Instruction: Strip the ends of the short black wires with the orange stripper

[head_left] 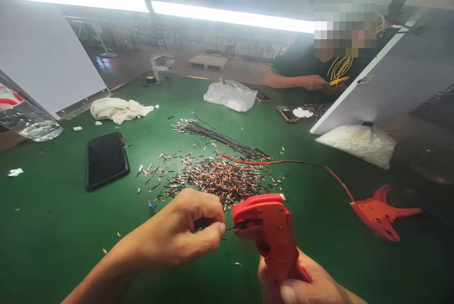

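My right hand [301, 278] is wrapped round the handle of a red wire stripper [275, 228], held upright with its jaws facing left. Between thumb and forefinger, my left hand [187, 228] pinches a thin black wire [230, 228], whose end reaches into the stripper's jaws. Most of that wire is hidden by my fingers. Just beyond both hands lies a heap of short black and copper wire scraps [222, 178]. Behind the heap rests a bundle of long black wires [220, 138] with bare, shiny ends at its left.
A second red stripping tool [381, 212] lies at right, with a red cord [301, 162] running from it to the heap. At left are a black phone [107, 160], a white cloth [118, 109] and a plastic bottle [31, 117]. Across the table, a person [301, 70] holds yellow wires.
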Motion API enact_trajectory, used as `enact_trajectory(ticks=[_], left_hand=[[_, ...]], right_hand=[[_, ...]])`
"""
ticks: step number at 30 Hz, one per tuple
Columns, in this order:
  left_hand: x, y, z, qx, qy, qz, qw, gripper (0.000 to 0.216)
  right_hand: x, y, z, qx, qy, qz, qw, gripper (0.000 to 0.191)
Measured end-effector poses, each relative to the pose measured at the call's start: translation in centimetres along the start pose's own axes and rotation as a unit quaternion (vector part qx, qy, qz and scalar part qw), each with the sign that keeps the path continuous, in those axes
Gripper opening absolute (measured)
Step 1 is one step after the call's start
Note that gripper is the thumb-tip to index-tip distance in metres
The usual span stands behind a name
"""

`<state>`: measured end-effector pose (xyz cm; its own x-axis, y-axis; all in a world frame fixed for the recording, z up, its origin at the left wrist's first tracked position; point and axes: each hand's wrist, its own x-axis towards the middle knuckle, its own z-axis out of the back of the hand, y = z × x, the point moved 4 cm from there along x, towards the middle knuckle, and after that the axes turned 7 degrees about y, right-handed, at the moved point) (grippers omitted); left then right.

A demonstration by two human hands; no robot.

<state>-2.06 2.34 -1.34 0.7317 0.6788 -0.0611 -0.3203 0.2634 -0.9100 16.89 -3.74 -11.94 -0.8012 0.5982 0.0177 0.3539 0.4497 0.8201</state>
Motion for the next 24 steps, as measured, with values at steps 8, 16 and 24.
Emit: enact_trajectory(ticks=[8, 16, 24], left_hand=[[0.0, 0.1, -0.1, -0.025, 0.023, 0.002, 0.999, 0.022], [0.0, 0.3, -0.2, -0.028, 0.033, -0.006, 0.999, 0.02], [-0.5, 0.5, 0.1, 0.027, -0.022, -0.003, 0.999, 0.014]], right_hand=[[-0.3, 0.2, -0.4, -0.046, -0.02, 0.0, 0.999, 0.038], [-0.9, -0.8, -0.3, -0.05, -0.061, -0.018, 0.997, 0.042], [-0.9, 0.4, -1.2, -0.034, -0.124, -0.029, 0.991, 0.04]])
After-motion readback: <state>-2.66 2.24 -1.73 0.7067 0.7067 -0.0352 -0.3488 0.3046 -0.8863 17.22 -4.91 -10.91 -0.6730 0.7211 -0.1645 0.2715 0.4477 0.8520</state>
